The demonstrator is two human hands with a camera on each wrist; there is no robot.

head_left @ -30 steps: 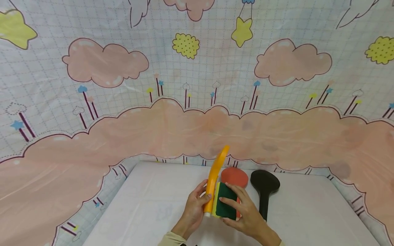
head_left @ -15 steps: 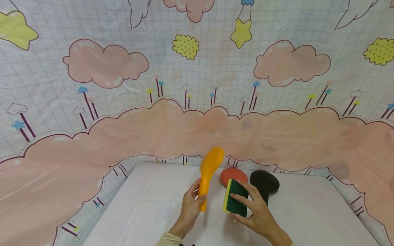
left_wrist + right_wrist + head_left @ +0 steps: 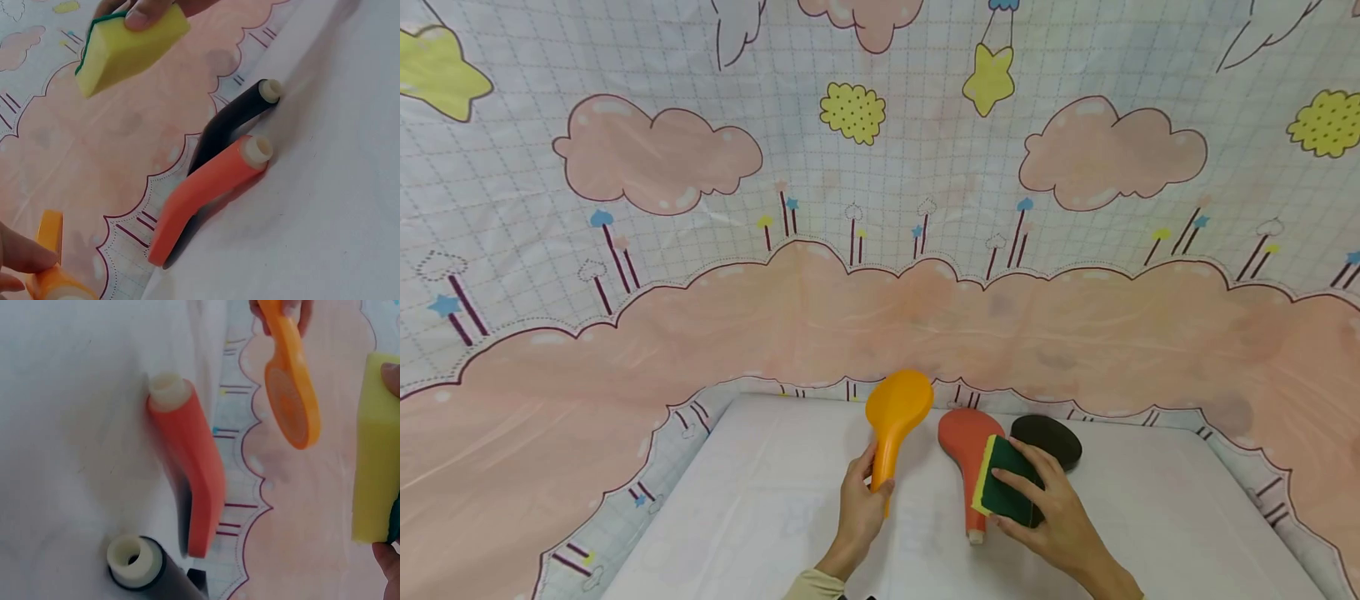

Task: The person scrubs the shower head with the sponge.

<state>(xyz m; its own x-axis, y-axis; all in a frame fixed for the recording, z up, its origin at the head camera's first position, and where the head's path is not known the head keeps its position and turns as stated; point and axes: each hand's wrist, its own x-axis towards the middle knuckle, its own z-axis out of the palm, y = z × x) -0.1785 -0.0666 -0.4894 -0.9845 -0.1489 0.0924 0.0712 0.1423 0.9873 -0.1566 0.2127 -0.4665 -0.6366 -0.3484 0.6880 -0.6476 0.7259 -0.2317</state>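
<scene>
My left hand (image 3: 859,512) grips the handle of a yellow-orange shower head (image 3: 900,404), held up over the table with its round end pointing away. Its ringed spray face shows in the right wrist view. In my right hand (image 3: 1056,517) is a sponge (image 3: 1011,483), yellow with a dark green scouring side, pinched between fingers and thumb. The two held things are apart. A red shower head (image 3: 967,433) lies between the hands, its pale connector end toward me. Partly hidden behind the sponge and right hand lies a black shower head (image 3: 1047,440); its connector shows in the left wrist view.
The table has a white cover (image 3: 737,483). Behind it hangs a curtain (image 3: 820,325) printed with clouds and stars, which also runs down both sides.
The sponge, earlier right against the yellow-orange shower head, has moved right with my right hand. My left hand has shifted slightly left and turned the shower head from edge-on to broadside.
</scene>
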